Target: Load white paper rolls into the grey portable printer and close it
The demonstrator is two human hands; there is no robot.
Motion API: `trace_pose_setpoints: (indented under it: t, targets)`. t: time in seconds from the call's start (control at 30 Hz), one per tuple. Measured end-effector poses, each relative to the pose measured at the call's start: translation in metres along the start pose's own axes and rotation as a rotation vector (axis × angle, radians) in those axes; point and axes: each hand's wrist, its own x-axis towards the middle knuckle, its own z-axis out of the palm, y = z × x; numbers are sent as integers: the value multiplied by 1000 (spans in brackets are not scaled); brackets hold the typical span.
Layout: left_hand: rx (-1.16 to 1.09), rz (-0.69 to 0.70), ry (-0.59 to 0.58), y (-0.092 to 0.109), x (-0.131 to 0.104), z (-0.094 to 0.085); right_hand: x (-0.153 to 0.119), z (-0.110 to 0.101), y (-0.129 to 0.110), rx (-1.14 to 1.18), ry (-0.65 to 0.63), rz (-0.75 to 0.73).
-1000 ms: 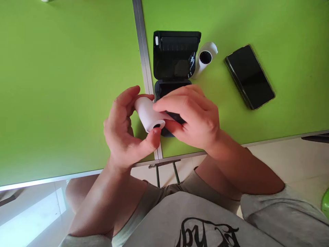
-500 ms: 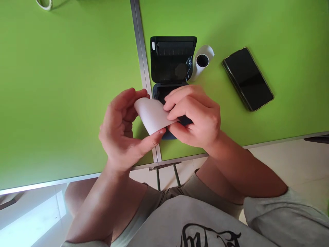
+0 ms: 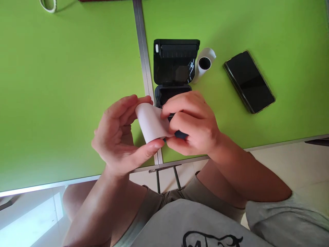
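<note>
A roll of white paper (image 3: 151,123) is held between both hands over the table's front part. My left hand (image 3: 120,133) grips its two ends, thumb at the near end and fingers at the far end. The fingers of my right hand (image 3: 192,123) are closed on the loose edge of the paper, at the roll's right side. Beyond and partly beneath my hands lies a black device (image 3: 174,65) with its lid swung open; my right hand hides part of its base. Another white roll (image 3: 205,65) with a dark core stands against the lid's right side.
A black phone (image 3: 250,81) lies on the green table (image 3: 77,68) at the right. A metal seam (image 3: 144,51) runs front to back across the tabletop. At the top left are a white ring-shaped object (image 3: 51,7) and the edge of a dark red object.
The paper has curved more closely round the roll, and its free part looks shorter. My right fingers have curled in. The whole view has shifted slightly.
</note>
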Motion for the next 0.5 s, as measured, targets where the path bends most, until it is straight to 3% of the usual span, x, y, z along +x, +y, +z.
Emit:
trace_pose_setpoints:
  t: [0.2, 0.5]
  targets:
    - [114, -92, -49, 8, -2, 1, -1, 0, 0, 72, -27, -1]
    - [167, -112, -223, 3, -7, -5, -1, 3, -1, -91, 6, 25]
